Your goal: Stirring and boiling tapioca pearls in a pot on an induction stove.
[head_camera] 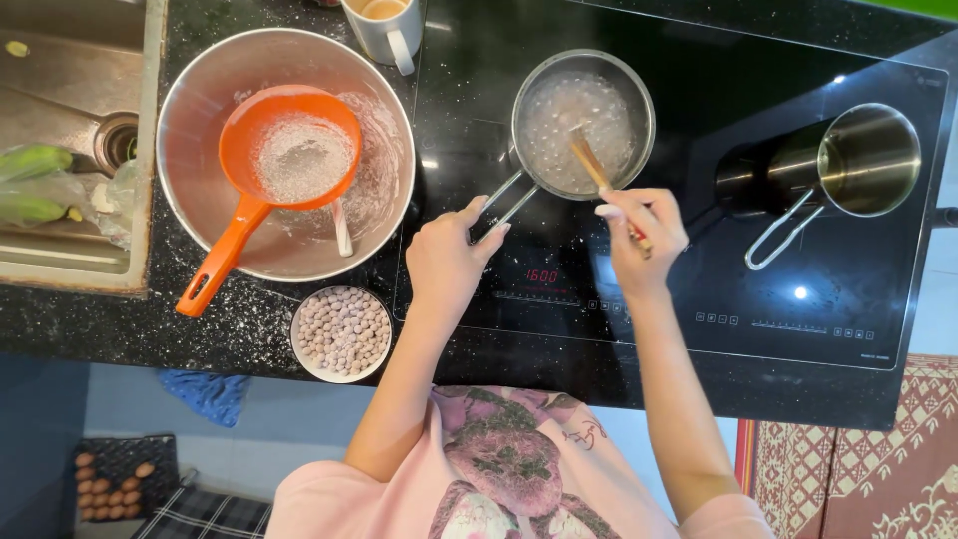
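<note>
A small steel saucepan (584, 122) full of bubbling, foamy liquid sits on the black induction cooktop (699, 260). My left hand (446, 258) grips the pan's wire handle (504, 205) at its near end. My right hand (641, 233) holds wooden chopsticks (589, 160) whose tips dip into the liquid. Both hands are just in front of the pan.
A large steel bowl (284, 150) with flour holds an orange sieve (289, 150). A small white bowl of pale dough balls (342, 332) stands at the counter edge. A steel mug (863, 160) sits on the right burner, a white cup (384, 30) at the back, a sink (70, 140) on the left.
</note>
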